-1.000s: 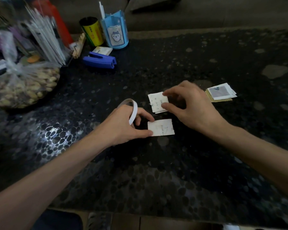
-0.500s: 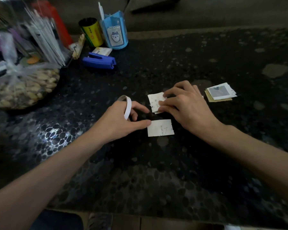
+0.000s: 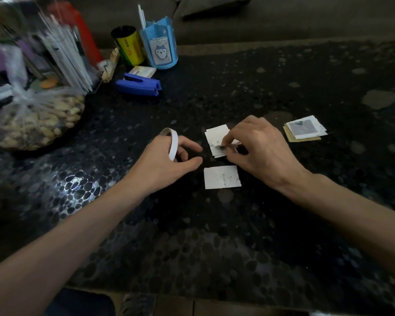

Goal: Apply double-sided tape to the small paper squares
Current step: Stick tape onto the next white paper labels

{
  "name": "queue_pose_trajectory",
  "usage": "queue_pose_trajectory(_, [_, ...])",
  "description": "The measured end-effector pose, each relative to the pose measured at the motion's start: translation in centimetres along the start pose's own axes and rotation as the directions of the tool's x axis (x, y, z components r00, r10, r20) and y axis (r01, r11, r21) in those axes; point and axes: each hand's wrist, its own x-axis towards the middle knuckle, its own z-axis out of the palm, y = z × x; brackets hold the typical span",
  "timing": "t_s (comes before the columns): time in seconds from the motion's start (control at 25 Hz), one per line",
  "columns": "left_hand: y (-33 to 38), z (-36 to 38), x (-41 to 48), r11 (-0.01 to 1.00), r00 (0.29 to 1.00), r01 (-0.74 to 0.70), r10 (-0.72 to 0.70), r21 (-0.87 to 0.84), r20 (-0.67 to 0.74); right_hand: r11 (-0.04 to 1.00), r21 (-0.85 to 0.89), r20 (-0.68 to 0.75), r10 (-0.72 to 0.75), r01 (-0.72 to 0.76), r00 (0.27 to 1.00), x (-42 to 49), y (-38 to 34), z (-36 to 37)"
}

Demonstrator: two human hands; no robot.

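Observation:
A small stack of white paper squares (image 3: pixel 216 135) lies at the table's middle. My right hand (image 3: pixel 260 147) pinches the top square of that stack at its right side. One single paper square (image 3: pixel 221 177) lies flat just in front of the stack, untouched. My left hand (image 3: pixel 169 160) is to the left of both, with a white roll of double-sided tape (image 3: pixel 172 142) looped over its fingers; thumb and forefinger are curved toward each other near the single square.
A second pile of printed paper squares (image 3: pixel 304 128) lies to the right. At the back left stand a blue stapler (image 3: pixel 138 85), a blue pen holder (image 3: pixel 160 45), a yellow can (image 3: pixel 129 47) and a bag of nuts (image 3: pixel 32 119). The dark pebble-pattern table (image 3: pixel 214 247) ends near me.
My left thumb has lifted off the single square and the hand drew back left. My right hand's fingers closed on the top square of the stack.

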Motion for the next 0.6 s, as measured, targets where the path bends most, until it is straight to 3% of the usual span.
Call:
queue_pose_trajectory(0.24, [0.3, 0.0, 0.0, 0.999, 0.999, 0.042, -0.042, -0.012, -0.015, 0.993, 0.104, 0.062, 0.058, -0.064, 0.996, 0.0, 0.4, 0.0])
queue_pose_trajectory(0.4, [0.8, -0.1, 0.1, 0.997, 0.997, 0.074, -0.074, 0.014, -0.030, 0.983, 0.162, 0.032, 0.081, -0.086, 0.996, -0.3, 0.3, -0.3])
queue_pose_trajectory(0.6, [1.7, 0.0, -0.1, 0.958, 0.980, 0.194, -0.201, -0.211, -0.009, 0.903, 0.398, 0.012, 0.171, -0.161, 0.985, -0.4, -0.4, -1.2])
